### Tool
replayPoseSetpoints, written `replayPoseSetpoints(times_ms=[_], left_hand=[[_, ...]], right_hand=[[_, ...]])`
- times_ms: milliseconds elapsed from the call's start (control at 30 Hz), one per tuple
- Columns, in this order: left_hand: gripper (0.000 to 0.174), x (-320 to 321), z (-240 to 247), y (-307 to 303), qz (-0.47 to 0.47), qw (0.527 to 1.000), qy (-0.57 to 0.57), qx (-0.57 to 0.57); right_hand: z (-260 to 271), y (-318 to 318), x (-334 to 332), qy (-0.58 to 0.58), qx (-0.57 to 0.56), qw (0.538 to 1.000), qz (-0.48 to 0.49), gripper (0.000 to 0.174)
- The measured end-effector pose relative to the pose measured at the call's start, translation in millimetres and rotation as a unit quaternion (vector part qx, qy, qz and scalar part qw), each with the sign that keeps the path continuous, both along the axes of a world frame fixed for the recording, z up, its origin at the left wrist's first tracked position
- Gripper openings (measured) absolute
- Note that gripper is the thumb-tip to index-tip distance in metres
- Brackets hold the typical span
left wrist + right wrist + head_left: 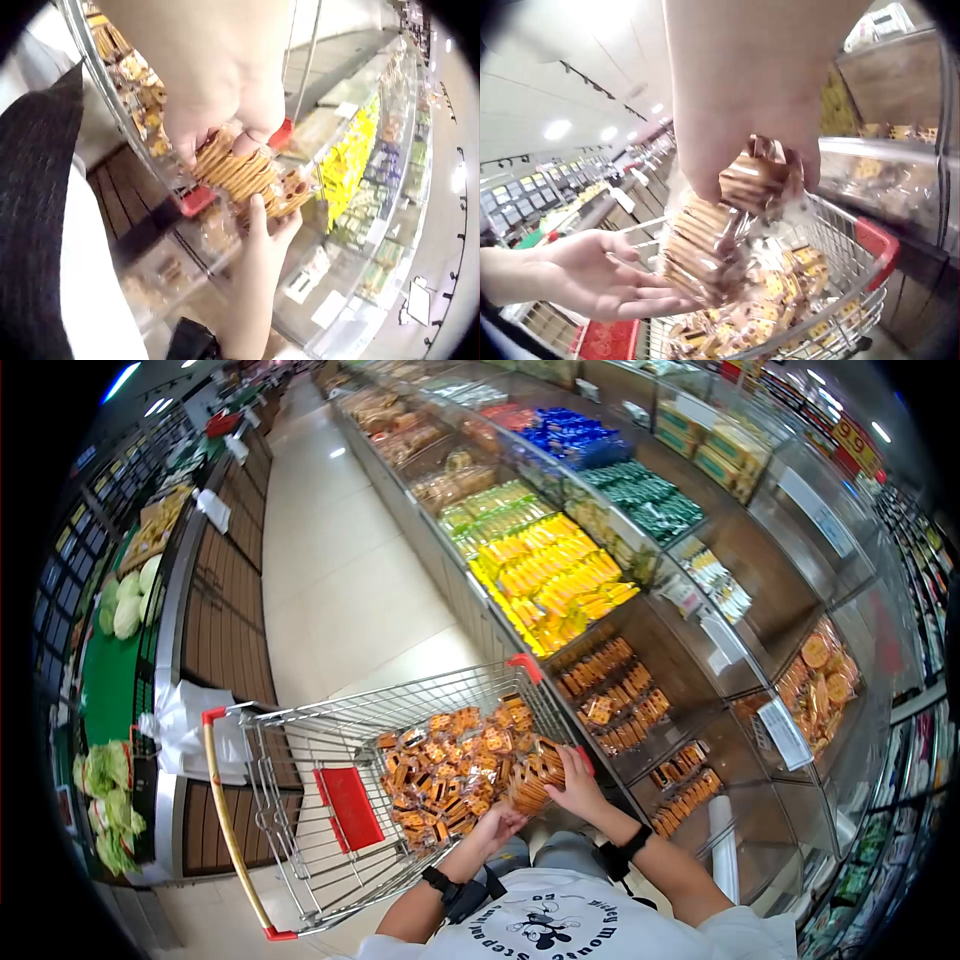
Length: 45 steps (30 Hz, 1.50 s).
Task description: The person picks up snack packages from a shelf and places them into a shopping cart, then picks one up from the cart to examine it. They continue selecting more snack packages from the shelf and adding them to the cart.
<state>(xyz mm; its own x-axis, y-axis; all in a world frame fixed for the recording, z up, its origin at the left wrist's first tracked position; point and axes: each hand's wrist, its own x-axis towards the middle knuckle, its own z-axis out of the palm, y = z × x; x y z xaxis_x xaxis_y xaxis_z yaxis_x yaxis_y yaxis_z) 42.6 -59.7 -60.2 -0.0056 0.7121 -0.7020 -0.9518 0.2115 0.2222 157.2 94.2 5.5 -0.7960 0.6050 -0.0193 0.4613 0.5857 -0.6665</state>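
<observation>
A bundle of clear-wrapped biscuit packs [536,775] is held over the shopping cart [331,707]. My right hand [582,786] grips the bundle from the shelf side; in the right wrist view its fingers curl over the upper packs [756,180]. My left hand [500,826] is at the near end of the bundle. The right wrist view shows that left hand [592,276] palm up, fingers fairly straight and touching the lower packs [705,247], thumb apart. Many similar wrapped biscuits [435,770] lie heaped in the cart below.
Beside the cart run divided snack bins [640,630], with yellow packets [560,575] and rows of biscuit packs [615,690] in the nearer ones. A vegetable stand [110,660] lines the left. The tiled aisle [330,560] stretches ahead. A white plastic bag [200,735] hangs by the cart handle.
</observation>
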Motion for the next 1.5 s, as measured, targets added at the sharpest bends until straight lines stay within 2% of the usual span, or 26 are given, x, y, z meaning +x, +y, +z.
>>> replayPoseSetpoints(times_ms=[33,67,167,200,300,333,367,433,467,600,700,833,867,933,967,1000,1033,1100,1133,1200,1233,1267,1367,1500], left_hand=[[0.004,-8.3,-9.7,-5.6,0.016,0.999,0.005,0.03],[0.004,-17.4,-31.4,-14.5,0.009,1.0,-0.019,0.019],[0.007,-34.3,-90.6,-33.7,0.002,0.998,-0.057,-0.003],[0.012,-31.6,-91.1,-31.8,0.004,0.999,-0.046,-0.017],[0.029,-22.1,-47.2,-8.7,0.008,0.997,0.035,-0.068],[0.041,-18.3,-32.8,2.9,-0.018,0.997,0.039,-0.06],[0.041,-12.6,-20.2,14.6,-0.028,0.998,0.036,-0.049],[0.04,4.4,3.7,42.0,-0.055,0.998,0.029,-0.024],[0.038,14.8,16.9,55.0,-0.096,0.995,0.031,0.006],[0.034,64.9,64.1,104.4,-0.248,0.963,0.031,0.106],[0.036,114.9,61.5,134.6,-0.315,0.941,-0.011,0.128],[0.034,177.4,30.5,181.1,-0.285,0.957,-0.049,-0.008],[0.025,192.7,-0.9,190.3,-0.236,0.967,-0.083,-0.045],[0.022,213.6,-92.9,196.9,-0.214,0.963,-0.161,0.025],[0.021,222.1,-116.7,200.9,-0.2,0.957,-0.201,0.059],[0.016,236.1,-93.7,217.5,-0.235,0.969,-0.035,-0.069],[0.016,242.2,-97.7,222.3,-0.248,0.966,0.005,-0.075],[0.016,251.4,-107.4,230.9,-0.271,0.955,0.083,-0.083],[0.016,254.2,-119.6,232.6,-0.288,0.945,0.149,-0.031],[0.016,254.8,-165.7,223.6,-0.315,0.906,0.275,0.072],[0.014,265.6,-142.9,237.3,-0.267,0.944,0.189,-0.045],[0.014,276.7,-113.6,253.2,-0.186,0.962,0.109,-0.166],[0.017,276.7,-116.1,263.1,-0.202,0.977,-0.003,-0.063],[0.023,289.8,-157.7,264.3,-0.169,0.984,0.041,-0.043]], right_hand=[[-27.1,0.2,-7.0,0.002,-0.02,1.0,0.002,0.068],[-46.8,-1.5,-10.3,-0.064,-0.023,0.997,-0.025,0.066],[-45.5,-2.8,-17.5,-0.214,-0.037,0.976,-0.007,0.065],[-44.4,-2.6,-14.4,-0.197,-0.041,0.979,0.02,0.059],[-11.2,-1.9,3.8,-0.129,-0.029,0.989,0.067,0.052],[-6.4,-0.9,14.1,-0.122,0.002,0.991,0.049,0.047],[0.0,1.7,26.9,-0.101,0.017,0.994,0.03,0.045],[12.1,11.1,57.8,-0.06,0.053,0.997,-0.014,0.043],[13.5,16.1,74.9,-0.032,0.095,0.993,-0.065,0.04],[5.2,47.0,159.5,-0.033,0.111,0.954,-0.278,0.04],[-42.6,74.3,230.7,-0.061,0.011,0.914,-0.4,0.041],[-55.6,127.5,275.7,-0.142,-0.12,0.905,-0.384,0.047],[-70.6,140.7,282.2,-0.153,-0.087,0.918,-0.356,0.048],[-91.6,166.6,289.7,-0.192,-0.076,0.918,-0.338,0.048],[-101.6,178.6,291.2,-0.212,-0.072,0.918,-0.328,0.049],[-105.0,188.3,289.7,-0.229,-0.148,0.906,-0.323,0.048],[-108.6,198.0,288.2,-0.249,-0.22,0.888,-0.318,0.048],[-133.9,198.5,292.3,-0.289,-0.092,0.926,-0.225,0.05],[-237.5,186.3,297.1,-0.192,0.048,0.932,-0.304,0.041],[-208.7,170.7,314.9,-0.226,-0.013,0.943,-0.242,0.044],[-200.8,165.8,319.7,-0.227,-0.029,0.947,-0.227,0.045],[-195.6,161.6,322.1,-0.228,-0.041,0.948,-0.217,0.047],[-190.1,155.0,325.1,-0.232,-0.065,0.95,-0.197,0.051],[-189.9,153.6,327.8,-0.235,-0.082,0.951,-0.183,0.056]])
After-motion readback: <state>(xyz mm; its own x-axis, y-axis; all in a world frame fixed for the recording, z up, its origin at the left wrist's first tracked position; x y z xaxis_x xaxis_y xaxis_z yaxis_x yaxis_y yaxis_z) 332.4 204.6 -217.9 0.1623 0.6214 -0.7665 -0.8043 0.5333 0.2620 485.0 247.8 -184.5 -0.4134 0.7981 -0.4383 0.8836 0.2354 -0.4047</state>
